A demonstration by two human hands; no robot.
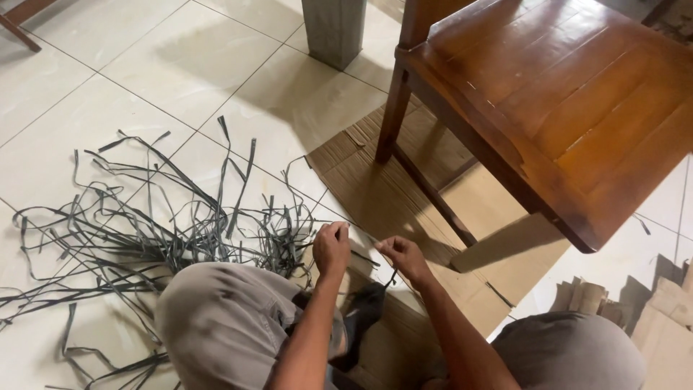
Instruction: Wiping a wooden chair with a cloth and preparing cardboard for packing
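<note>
Left hand [331, 248] closed in a loose fist, fingertips pinched on one end of a thin dark strip [367, 257]; right hand [404, 258] pinched on the same strip a little to the right, thumb and forefinger pressed together, other fingers curled under. Strip stretched short and nearly level between the two pinches, long axis running left to right, a dark tail dropping from the right pinch toward the knees. Far left of the grip, spread over the pale floor tiles [144, 65]: a loose tangle of more dark strips [137, 224], its nearest ends just beside the left hand, so the left hand the nearer one to that pile. Below the grip, both forearms rising from the bottom edge and converging, left one steep, right one angled in from lower right, wrists bent slightly down; grey-clad knees on either side. Under and behind the grip, flattened cardboard [404, 180] on the floor. Up and right of the grip, a wooden chair [563, 108], one leg standing on the cardboard. Lower right, well apart, folded cardboard pieces [650, 303].
</note>
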